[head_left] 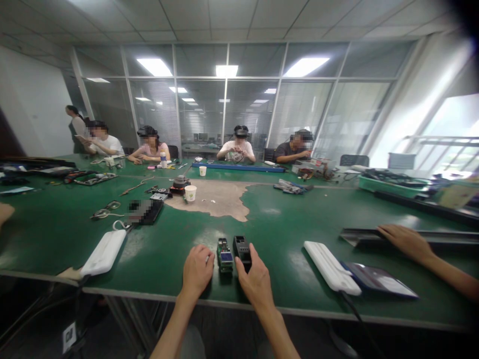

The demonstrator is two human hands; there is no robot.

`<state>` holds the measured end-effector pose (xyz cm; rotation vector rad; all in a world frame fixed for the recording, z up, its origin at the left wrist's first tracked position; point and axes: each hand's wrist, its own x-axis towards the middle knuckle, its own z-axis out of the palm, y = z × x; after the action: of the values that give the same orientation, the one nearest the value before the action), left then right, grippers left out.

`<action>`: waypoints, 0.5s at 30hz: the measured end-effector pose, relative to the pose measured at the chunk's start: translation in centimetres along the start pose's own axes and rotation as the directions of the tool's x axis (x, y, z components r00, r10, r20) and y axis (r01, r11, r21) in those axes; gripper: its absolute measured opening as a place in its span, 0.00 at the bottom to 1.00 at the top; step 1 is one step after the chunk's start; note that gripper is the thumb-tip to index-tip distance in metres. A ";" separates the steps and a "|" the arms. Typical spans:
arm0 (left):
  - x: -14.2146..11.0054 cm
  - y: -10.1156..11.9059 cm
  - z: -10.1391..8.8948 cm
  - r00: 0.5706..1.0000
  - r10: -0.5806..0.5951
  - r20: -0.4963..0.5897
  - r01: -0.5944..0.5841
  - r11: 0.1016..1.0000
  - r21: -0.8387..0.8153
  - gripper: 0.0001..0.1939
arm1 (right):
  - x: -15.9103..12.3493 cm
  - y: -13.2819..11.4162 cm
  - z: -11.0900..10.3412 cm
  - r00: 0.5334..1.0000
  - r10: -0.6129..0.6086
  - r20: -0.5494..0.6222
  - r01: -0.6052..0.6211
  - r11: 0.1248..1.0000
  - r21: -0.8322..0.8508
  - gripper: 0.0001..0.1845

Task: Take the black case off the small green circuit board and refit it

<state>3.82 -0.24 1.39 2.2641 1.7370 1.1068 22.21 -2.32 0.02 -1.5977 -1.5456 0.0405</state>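
Circuit board [225, 256] between both hands [226, 268]

Green table [284, 219]: tan patch [220, 199] beyond left fingers [204, 250]
Circuit board [225, 257]: between left and right fingers [253, 254]
Black casing [241, 243]: gripped, right fingers
White packs [329, 267]: one outward of each

Tabletop [284, 219]: smooth, glossy green surface. Power banks [105, 253] [331, 268]: smooth white, plastic-looking. Housing [241, 249]: black, plastic-looking. Long channel [396, 238]: dark, metal-looking, with a sheen. Cups [190, 193]: matt white, paper-looking.

White paper cups [190, 193] stand mid-table; a green basket [392, 185] sits far right, holding dark items.
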 end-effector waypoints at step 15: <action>0.0 0.1 0.0 1.000 -0.018 -0.010 0.018 1.000 -0.011 0.13 | 1.8 -5.9 -1.8 1.000 0.007 -0.014 -0.005 0.994 0.111 0.36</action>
<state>3.91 -0.28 1.39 2.2361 1.7465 1.1233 18.96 -2.87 5.59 -1.5121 -1.5015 0.1164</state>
